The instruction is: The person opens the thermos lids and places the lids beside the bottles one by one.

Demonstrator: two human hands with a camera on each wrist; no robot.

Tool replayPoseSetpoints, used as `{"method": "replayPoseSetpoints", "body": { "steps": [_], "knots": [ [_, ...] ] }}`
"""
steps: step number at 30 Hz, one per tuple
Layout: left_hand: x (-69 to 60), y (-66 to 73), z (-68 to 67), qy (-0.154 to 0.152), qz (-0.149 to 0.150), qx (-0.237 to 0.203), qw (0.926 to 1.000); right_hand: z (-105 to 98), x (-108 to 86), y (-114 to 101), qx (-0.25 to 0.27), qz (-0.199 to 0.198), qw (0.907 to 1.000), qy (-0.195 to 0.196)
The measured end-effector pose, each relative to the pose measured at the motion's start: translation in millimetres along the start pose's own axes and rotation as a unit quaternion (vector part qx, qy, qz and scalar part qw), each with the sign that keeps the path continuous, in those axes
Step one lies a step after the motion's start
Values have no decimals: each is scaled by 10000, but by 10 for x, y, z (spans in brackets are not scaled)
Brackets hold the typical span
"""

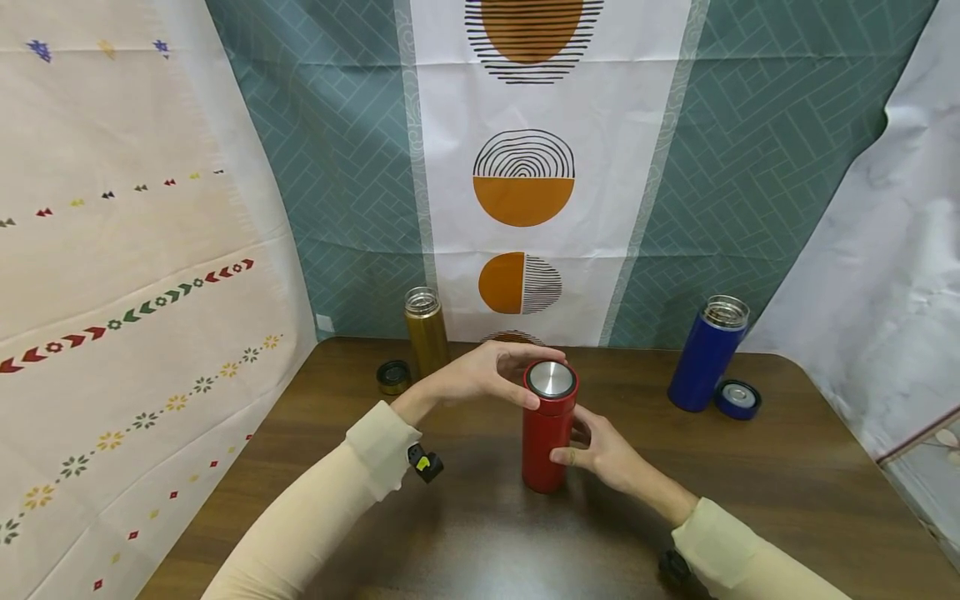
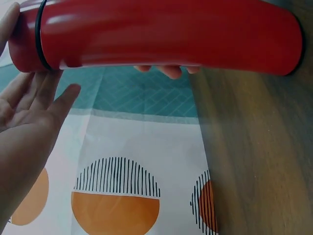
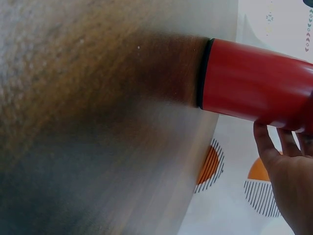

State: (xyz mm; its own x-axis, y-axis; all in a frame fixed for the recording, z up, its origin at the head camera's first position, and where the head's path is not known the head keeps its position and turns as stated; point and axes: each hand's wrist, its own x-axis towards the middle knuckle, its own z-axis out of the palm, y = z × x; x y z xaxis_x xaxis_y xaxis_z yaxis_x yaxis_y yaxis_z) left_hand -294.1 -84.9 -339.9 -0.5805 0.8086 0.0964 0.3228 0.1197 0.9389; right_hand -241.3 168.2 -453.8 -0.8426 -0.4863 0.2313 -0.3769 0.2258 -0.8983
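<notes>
A red thermos [image 1: 545, 450] stands upright on the wooden table in front of me. Its lid [image 1: 552, 380], red with a silver disc on top, sits on the bottle. My left hand [image 1: 480, 373] grips this lid from the left, thumb on the near side and fingers round the far side. Lower down, my right hand [image 1: 611, 454] holds the thermos body from the right. Fingertips of the right hand show beyond the body in the left wrist view. The right wrist view shows the thermos base on the table.
At the back left stands a gold bottle [image 1: 426, 337] without a lid, a dark lid [image 1: 393, 377] beside it. An open blue bottle [image 1: 705, 358] stands at the back right next to a blue lid [image 1: 738, 399]. A patterned cloth [image 1: 442, 167] hangs behind the table [image 1: 480, 533].
</notes>
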Motion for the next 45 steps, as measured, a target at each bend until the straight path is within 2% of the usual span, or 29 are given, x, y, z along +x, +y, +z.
{"method": "replayPoseSetpoints", "body": {
  "steps": [5,8,14,17,20,27,30,35,38,42,45],
  "knots": [
    [-19,-31,69,347,164,82,9992,5,-7,-11,39,33,10000,-46],
    [-43,-49,157,678,282,102,9972,4,-11,-10,53,-1,10000,-39],
    [-110,-61,382,1520,323,-32,9878,-2,-13,-8,-51,-106,9999,-8],
    [-139,-57,440,1709,314,-17,9848,-5,-15,-14,-18,-82,10000,-11],
    [-147,-53,407,1552,321,-31,9874,-8,-14,-19,10,-63,10000,-35],
    [-110,-52,145,528,222,-161,9982,1,-15,-23,32,22,10000,-6],
    [-86,-49,64,274,118,-223,9993,6,-13,-13,24,-18,10000,-22],
    [-70,-46,14,218,-40,3,9998,18,-3,-7,70,-102,9999,-46],
    [-68,-40,20,252,-30,63,9997,17,1,-2,69,-199,9998,-26],
    [-71,-53,57,407,99,89,9991,14,0,-1,57,-241,9997,-15],
    [-87,-74,117,639,196,92,9977,11,-5,-1,45,-206,9998,0]
  ]
}}
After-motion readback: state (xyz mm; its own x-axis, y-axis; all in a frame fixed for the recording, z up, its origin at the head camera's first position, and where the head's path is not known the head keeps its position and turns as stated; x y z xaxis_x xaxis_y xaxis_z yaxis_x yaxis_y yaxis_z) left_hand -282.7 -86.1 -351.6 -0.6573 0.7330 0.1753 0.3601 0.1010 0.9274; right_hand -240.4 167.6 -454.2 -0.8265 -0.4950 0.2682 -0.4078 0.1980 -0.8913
